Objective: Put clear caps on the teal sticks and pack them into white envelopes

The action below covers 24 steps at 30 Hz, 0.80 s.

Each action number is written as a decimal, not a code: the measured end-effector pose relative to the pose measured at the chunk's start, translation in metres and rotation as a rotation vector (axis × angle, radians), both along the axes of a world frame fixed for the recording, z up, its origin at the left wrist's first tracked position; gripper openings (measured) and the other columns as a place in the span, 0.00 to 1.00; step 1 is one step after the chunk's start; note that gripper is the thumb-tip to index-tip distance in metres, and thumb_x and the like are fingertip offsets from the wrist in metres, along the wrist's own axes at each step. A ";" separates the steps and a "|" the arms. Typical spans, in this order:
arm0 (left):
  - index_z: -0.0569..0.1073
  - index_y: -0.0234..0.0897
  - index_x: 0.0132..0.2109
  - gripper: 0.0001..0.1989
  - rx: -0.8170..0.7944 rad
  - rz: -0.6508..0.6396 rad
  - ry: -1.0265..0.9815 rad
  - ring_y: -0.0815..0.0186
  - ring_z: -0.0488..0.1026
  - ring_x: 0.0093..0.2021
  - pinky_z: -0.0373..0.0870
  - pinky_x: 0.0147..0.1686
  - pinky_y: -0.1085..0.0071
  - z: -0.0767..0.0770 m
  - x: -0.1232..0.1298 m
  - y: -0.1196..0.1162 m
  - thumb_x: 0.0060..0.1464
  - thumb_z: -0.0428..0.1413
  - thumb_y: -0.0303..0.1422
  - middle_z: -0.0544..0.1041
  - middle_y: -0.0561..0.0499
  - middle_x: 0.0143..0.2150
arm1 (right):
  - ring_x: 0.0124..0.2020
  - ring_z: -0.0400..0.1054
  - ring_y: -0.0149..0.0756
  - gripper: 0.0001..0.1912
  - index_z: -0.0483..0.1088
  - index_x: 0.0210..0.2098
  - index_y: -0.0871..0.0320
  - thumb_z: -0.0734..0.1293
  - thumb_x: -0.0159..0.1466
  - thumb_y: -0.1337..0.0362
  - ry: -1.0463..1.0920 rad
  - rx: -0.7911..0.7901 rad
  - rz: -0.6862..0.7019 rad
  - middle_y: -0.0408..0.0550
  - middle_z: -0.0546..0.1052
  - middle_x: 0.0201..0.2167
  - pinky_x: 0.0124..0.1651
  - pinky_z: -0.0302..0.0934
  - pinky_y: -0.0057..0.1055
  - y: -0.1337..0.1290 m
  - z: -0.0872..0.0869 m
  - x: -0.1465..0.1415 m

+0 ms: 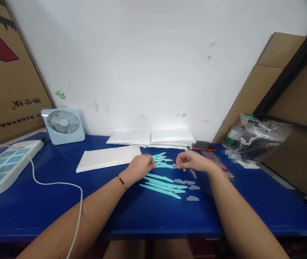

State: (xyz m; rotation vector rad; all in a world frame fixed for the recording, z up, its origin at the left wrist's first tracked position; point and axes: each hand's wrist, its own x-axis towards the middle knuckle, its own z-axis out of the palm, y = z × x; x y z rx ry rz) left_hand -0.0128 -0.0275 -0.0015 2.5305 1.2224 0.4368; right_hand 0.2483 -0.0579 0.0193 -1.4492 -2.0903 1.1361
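My left hand point(142, 165) is closed on the left end of a turquoise stick point(164, 166), one of several thin knife-shaped pieces. At that stick's right end, my right hand point(186, 160) pinches a small translucent cover point(174, 166). More turquoise pieces point(164, 189) lie in a loose group below my hands, and others point(160, 157) lie just beyond them. Several loose translucent covers point(192, 198) rest to the right of the sticks.
White padded envelopes point(172, 136) are stacked by the wall, with another envelope point(105, 158) left of my hands. A blue fan point(64, 126), power strip point(13, 165) and white cable point(56, 184) are left. Phones point(218, 163), a bottle point(233, 137) and a plastic bag point(261, 140) are right.
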 end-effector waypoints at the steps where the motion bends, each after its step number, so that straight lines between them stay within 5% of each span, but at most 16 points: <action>1: 0.73 0.37 0.30 0.08 -0.002 -0.001 -0.006 0.66 0.69 0.30 0.60 0.29 0.73 0.000 0.000 0.000 0.53 0.52 0.35 0.75 0.51 0.33 | 0.25 0.68 0.30 0.12 0.68 0.30 0.60 0.68 0.53 0.57 0.013 0.001 0.002 0.46 0.75 0.27 0.29 0.62 0.26 0.000 0.000 0.000; 9: 0.73 0.38 0.32 0.08 0.050 -0.031 -0.040 0.66 0.69 0.32 0.60 0.31 0.72 0.000 0.003 -0.001 0.53 0.53 0.36 0.75 0.52 0.32 | 0.24 0.68 0.30 0.11 0.69 0.30 0.59 0.68 0.53 0.57 0.033 0.070 0.017 0.43 0.74 0.25 0.29 0.62 0.26 0.002 -0.007 -0.022; 15: 0.73 0.40 0.41 0.12 0.159 0.005 -0.057 0.61 0.69 0.42 0.62 0.38 0.69 0.003 -0.001 0.002 0.50 0.56 0.40 0.74 0.50 0.40 | 0.23 0.64 0.29 0.14 0.72 0.34 0.59 0.69 0.51 0.57 -0.108 0.300 -0.088 0.42 0.72 0.23 0.26 0.57 0.24 0.000 -0.001 -0.017; 20: 0.75 0.41 0.35 0.14 -0.020 -0.230 0.046 0.64 0.69 0.36 0.61 0.32 0.73 0.005 -0.005 -0.003 0.45 0.59 0.45 0.74 0.52 0.36 | 0.22 0.62 0.28 0.12 0.74 0.25 0.59 0.73 0.45 0.58 -0.312 0.143 0.172 0.41 0.72 0.22 0.23 0.54 0.23 -0.013 0.014 -0.011; 24: 0.75 0.40 0.30 0.08 -0.063 -0.198 0.085 0.66 0.69 0.32 0.58 0.28 0.74 0.002 -0.002 -0.005 0.46 0.58 0.39 0.75 0.53 0.32 | 0.21 0.63 0.28 0.06 0.75 0.25 0.58 0.70 0.45 0.65 -0.423 0.144 0.196 0.40 0.72 0.19 0.22 0.53 0.23 -0.012 0.005 -0.021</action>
